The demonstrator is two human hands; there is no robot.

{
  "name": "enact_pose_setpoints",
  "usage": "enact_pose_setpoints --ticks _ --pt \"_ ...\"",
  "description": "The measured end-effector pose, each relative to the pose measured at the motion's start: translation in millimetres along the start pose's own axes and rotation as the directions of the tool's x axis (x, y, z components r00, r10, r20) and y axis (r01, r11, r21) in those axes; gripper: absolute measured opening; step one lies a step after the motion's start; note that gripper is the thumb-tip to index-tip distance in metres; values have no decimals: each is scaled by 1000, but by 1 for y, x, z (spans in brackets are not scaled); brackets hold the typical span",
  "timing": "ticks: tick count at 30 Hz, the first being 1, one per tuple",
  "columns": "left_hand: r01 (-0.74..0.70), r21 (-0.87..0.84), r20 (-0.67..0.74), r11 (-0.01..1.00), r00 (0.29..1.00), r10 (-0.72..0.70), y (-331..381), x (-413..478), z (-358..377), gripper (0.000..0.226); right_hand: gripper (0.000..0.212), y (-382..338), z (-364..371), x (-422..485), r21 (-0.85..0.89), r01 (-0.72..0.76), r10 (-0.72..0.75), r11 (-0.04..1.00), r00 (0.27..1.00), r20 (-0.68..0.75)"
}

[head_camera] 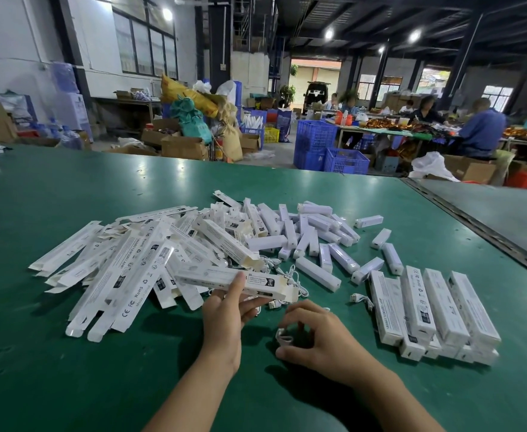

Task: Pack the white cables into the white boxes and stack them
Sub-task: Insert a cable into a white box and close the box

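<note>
A long white box (240,280) is held up in the left hand (224,310), so this grip is closed round the box. Its open end is turned to the right, toward the right hand (318,332). The grip of the right hand is curled narrow round a small coiled white cable (284,339). The cable is kept low, just over the green desk (68,198) and a little below the open end of the box. It is not yet put inside. Some of the work looks done: a stack of closed boxes (436,313) is laid in neat rows to the right of the right hand, and a second layer is begun on top. Much more looks left. A big pile of flat boxes (124,269) is spread on the left, many white lamp sticks (318,241) are heaped behind, and loose cables (290,272) are seen between the piles. One more cable (361,299) is seen just beside the stack. Bare green desk is seen under and in front of both hands, so room is there for the cable to be slid in. The desk's right edge (474,226) is marked by a dark gap, and the stack is kept well inside it.
</note>
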State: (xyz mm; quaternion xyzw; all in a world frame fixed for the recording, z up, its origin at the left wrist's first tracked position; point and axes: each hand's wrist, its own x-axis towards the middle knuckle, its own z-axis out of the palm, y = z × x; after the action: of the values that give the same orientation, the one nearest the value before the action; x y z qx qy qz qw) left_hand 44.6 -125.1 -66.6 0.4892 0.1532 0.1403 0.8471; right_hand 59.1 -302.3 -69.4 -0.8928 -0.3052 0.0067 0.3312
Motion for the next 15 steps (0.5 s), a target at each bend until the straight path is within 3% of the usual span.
enact_pose_setpoints --ticks 6,15 --pt "8 6 -4 1000 1000 -8 -1 0 -1 18 65 3 1 -1 -63 -14 19 998 997 78" --pt "20 4 -6 1000 1000 -20 -1 -1 -1 15 40 7 -1 1 -126 -5 14 992 997 77"
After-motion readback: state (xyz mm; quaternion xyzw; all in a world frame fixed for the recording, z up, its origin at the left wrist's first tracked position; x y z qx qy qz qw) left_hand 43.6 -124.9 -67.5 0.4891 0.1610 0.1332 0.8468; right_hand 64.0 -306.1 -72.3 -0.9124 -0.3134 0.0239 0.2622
